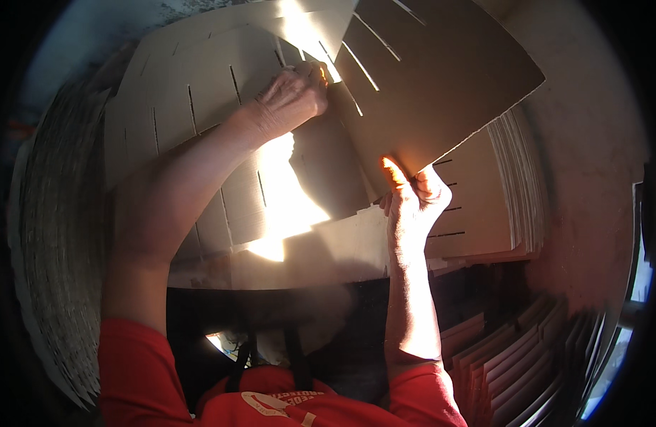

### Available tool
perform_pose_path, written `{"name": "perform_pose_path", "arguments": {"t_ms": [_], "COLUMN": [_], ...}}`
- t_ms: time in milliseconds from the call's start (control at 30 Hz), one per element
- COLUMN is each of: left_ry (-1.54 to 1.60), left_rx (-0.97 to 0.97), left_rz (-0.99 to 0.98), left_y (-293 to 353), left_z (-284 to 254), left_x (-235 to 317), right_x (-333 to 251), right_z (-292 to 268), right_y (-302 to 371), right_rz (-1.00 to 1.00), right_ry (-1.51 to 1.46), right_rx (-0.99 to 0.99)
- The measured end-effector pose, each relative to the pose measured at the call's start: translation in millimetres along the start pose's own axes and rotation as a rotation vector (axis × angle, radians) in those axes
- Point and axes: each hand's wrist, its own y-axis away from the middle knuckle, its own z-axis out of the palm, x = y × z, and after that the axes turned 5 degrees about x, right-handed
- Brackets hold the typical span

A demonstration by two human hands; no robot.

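Observation:
A brown slotted cardboard sheet (449, 78) is raised and tilted at the upper right, with several narrow slots along its left side. My right hand (417, 196) is closed on its lower edge, thumb on the near face. My left hand (292, 96) is closed at the meeting of this sheet and a paler slotted cardboard sheet (178, 60) at the upper left; its fingertips are partly hidden and washed out by glare. Beneath my left forearm lies more slotted cardboard (210, 167), crossed by a bright patch of sunlight.
A tall stack of cardboard sheets (57, 228) stands along the left. Behind my right hand lies another stack of slotted cardboard (477, 213). Several upright cardboard pieces (513, 363) stand at the lower right. A pale work surface (349, 249) shows in front of me.

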Motion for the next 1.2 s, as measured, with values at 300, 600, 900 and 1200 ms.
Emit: {"name": "perform_pose_path", "arguments": {"t_ms": [300, 600, 900, 1200], "left_ry": [0.2, 0.252, 0.487, 0.854], "left_rx": [0.345, 0.448, 0.482, 0.57], "left_rz": [-0.029, 0.126, 0.113, -0.422], "left_y": [18, 16, 44, 16], "left_z": [-8, -70, -113, -64], "left_x": [-15, 24, 72, 27], "right_x": [4, -13, -16, -19], "right_z": [-1, 2, -7, -5], "right_y": [-3, -1, -4, 1], "right_rz": [-0.074, 0.044, -0.03, 0.005], "right_ry": [-0.063, -0.026, 0.158, 0.063], "right_rx": [0.008, 0.011, 0.0, 0.048]}}
